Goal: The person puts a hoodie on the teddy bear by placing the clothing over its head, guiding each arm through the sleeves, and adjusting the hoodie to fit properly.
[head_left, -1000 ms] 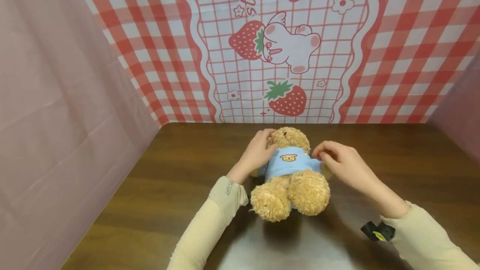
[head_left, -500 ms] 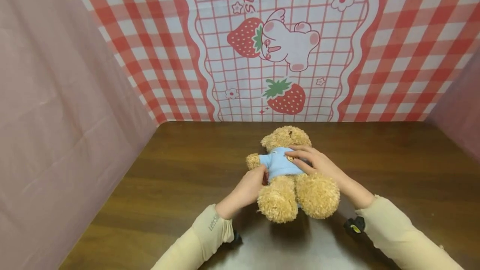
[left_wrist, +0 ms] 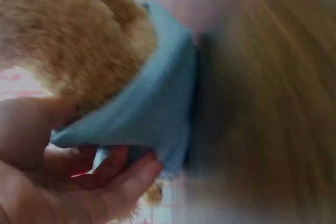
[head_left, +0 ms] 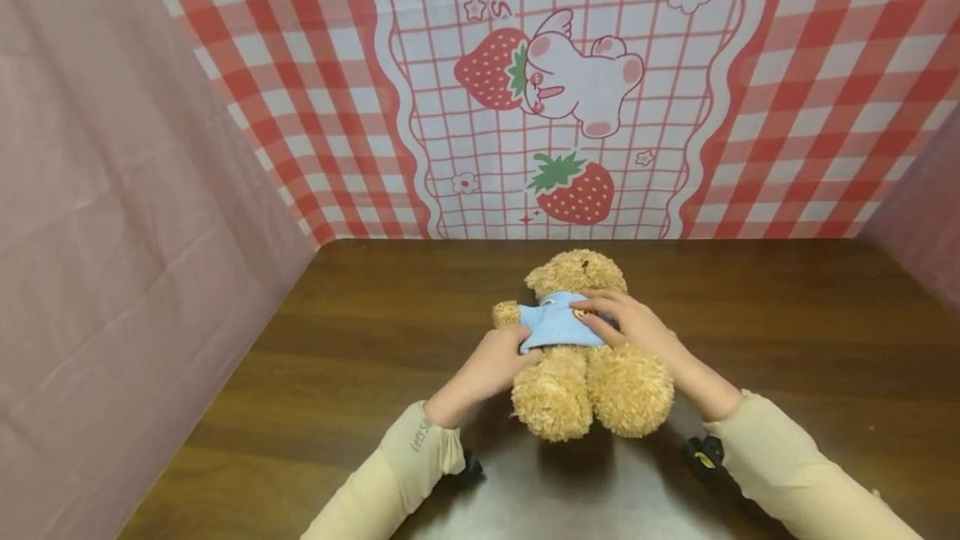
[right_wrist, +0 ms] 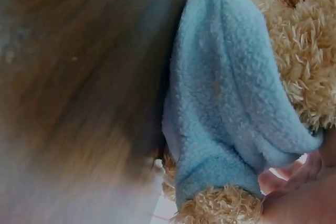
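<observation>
On its back on the table lies a curly tan teddy bear, feet toward me, wearing a light blue shirt. At the shirt's lower left side is my left hand. The left wrist view shows its thumb and fingers pinching the blue hem by the bear's fur. My right hand rests across the bear's chest with fingers extended, partly covering the printed face on the shirt. In the right wrist view, the shirt's sleeve hangs beside that hand, with a furry paw poking out.
The dark brown wooden table ends at a red-and-white checked cloth printed with strawberries. Plain pinkish cloth hangs on the left, and another pink sheet stands at the right. Black devices sit at both wrists.
My left hand has come down from the bear's head and upper body to the shirt hem. My right hand has moved from beside the bear's arm onto its chest. The bear's body has shifted slightly.
</observation>
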A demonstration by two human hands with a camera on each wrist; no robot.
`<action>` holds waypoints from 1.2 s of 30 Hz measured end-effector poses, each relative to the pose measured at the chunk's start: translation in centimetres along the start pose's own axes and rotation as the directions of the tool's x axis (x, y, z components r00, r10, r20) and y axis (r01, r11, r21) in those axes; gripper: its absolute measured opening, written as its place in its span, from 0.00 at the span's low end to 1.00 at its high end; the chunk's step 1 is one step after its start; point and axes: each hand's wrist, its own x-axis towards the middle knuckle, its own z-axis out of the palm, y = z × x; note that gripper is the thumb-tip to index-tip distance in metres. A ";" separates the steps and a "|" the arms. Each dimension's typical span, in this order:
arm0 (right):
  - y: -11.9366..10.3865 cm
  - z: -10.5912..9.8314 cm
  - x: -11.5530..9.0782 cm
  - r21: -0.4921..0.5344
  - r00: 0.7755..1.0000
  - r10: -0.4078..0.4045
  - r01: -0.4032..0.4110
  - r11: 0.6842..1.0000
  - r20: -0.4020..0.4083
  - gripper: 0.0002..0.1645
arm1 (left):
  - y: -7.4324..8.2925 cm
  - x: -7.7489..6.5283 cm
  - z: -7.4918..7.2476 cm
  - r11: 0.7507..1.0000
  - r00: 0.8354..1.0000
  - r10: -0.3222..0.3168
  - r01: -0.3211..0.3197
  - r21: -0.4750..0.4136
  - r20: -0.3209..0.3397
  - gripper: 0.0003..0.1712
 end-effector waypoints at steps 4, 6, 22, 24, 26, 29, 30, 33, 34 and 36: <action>0.0 0.0 -0.2 0.007 1.000 0.013 -0.013 1.000 0.001 0.20 | -0.3 -0.3 0.0 0.972 0.990 0.127 -0.137 0.191 0.067 0.09; -0.1 0.1 -0.3 0.008 1.000 0.004 -0.004 1.000 -0.008 0.20 | -0.4 -0.7 -0.2 0.958 0.971 0.179 -0.208 0.196 0.159 0.13; 0.4 0.1 -1.2 0.112 0.997 -0.072 0.075 0.991 -0.030 0.14 | 0.6 1.2 -2.2 0.972 0.970 0.204 -0.217 0.090 0.134 0.24; 0.6 -0.3 -1.3 0.130 0.996 -0.087 0.086 0.988 0.003 0.14 | 0.6 1.4 -2.4 0.964 0.967 0.192 -0.218 0.155 0.165 0.29; 0.8 -0.6 -1.6 0.129 0.996 -0.089 0.085 0.988 0.027 0.15 | 0.4 1.4 -2.5 0.964 0.967 0.173 -0.205 0.170 0.186 0.32; 1.0 -1.0 -2.1 0.101 0.996 -0.085 0.084 0.991 0.008 0.19 | 0.0 1.1 -2.5 0.967 0.968 0.167 -0.198 0.162 0.187 0.33; 1.1 -1.0 -2.3 0.087 0.997 -0.081 0.081 0.993 -0.006 0.20 | -0.1 1.0 -2.5 0.967 0.968 0.175 -0.203 0.152 0.181 0.32; 1.6 -1.1 -2.8 0.061 0.997 -0.075 0.076 0.995 -0.027 0.23 | -0.5 1.1 -2.5 0.954 0.963 0.198 -0.232 0.190 0.184 0.32; 1.7 -1.1 -2.8 0.062 0.997 -0.073 0.074 0.995 -0.019 0.24 | -0.5 1.2 -2.5 0.947 0.960 0.202 -0.241 0.212 0.193 0.33; 2.0 -1.2 -2.7 0.065 0.998 -0.066 0.064 0.996 0.018 0.27 | -0.6 1.5 -2.6 0.935 0.957 0.191 -0.245 0.256 0.220 0.36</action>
